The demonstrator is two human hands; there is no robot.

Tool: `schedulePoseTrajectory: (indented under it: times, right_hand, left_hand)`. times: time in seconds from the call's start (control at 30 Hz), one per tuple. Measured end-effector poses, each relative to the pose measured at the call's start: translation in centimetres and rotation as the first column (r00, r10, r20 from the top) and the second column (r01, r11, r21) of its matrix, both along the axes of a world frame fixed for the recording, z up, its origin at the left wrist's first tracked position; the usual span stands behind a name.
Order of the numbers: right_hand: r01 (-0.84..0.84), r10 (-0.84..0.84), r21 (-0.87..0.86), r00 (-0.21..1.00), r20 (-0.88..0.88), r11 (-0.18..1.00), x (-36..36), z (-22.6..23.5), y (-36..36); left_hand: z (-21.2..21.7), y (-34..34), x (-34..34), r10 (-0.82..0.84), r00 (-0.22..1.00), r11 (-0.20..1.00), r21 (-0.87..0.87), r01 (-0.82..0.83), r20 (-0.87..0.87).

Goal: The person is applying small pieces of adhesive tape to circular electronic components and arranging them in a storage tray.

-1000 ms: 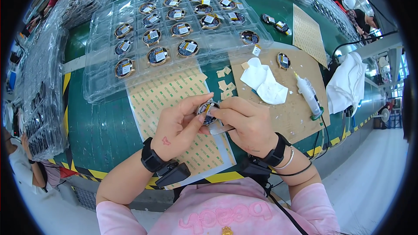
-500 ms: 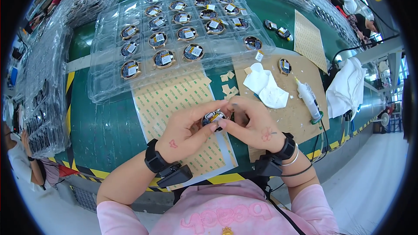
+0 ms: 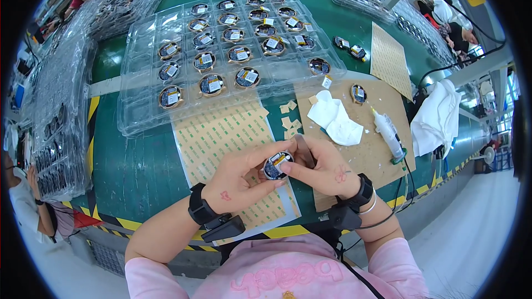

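Note:
My left hand (image 3: 235, 177) is closed round a small round watch module (image 3: 276, 166), its circuit board and white-labelled battery facing up. It is held over the edge of a tan sheet of adhesive pieces (image 3: 221, 145). My right hand (image 3: 327, 169) is closed too, its thumb at the module's right edge. A flat grey metal tool, apparently tweezers (image 3: 304, 150), sticks up between its fingers; the tips are hidden. Beyond my hands, small tan adhesive pieces (image 3: 288, 122) lie loose near a crumpled white cloth (image 3: 337, 120).
A clear plastic tray (image 3: 145, 115) with several watch modules stands ahead. On the right are brown cardboard (image 3: 382, 173), a single module (image 3: 358, 94), a white glue dispenser (image 3: 389, 133) with a cable, and white fabric (image 3: 440, 116). Stacked trays (image 3: 55, 133) line the left.
The module has tilted, its board now facing up more openly, and sits slightly lower. My left fingers have shifted beneath it. The grey tool stands more upright in my right hand.

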State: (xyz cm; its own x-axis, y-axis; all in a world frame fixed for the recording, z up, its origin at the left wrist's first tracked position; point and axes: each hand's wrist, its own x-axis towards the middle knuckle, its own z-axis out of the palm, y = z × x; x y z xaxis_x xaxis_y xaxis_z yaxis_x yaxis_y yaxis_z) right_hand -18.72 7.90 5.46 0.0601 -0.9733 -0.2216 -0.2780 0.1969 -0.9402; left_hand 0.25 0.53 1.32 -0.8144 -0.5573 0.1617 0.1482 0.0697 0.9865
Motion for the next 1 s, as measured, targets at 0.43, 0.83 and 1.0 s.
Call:
schedulePoseTrajectory:
  times: [0.43, 0.83, 1.0]
  right_hand:
    - [0.001, 0.006, -0.057, 0.993, 0.115, 0.998, -0.2, -1.0, 0.2]
    - [-0.084, 0.086, -0.073, 0.996, 0.014, 0.994, -0.2, -1.2, 0.1]
    - [-0.101, 0.099, -0.133, 0.995, -0.018, 0.986, 0.5, -1.0, 0.0]
  left_hand:
    - [-0.7, -0.2, -0.1, -0.030, 0.999, 0.998, -0.050, 0.029, -0.011]
    - [-1.7, 0.3, 0.0, 0.011, 0.995, 0.978, -0.210, 0.010, 0.100]
    - [-0.5, 0.1, 0.2, -0.011, 0.993, 0.975, -0.220, 0.037, 0.119]
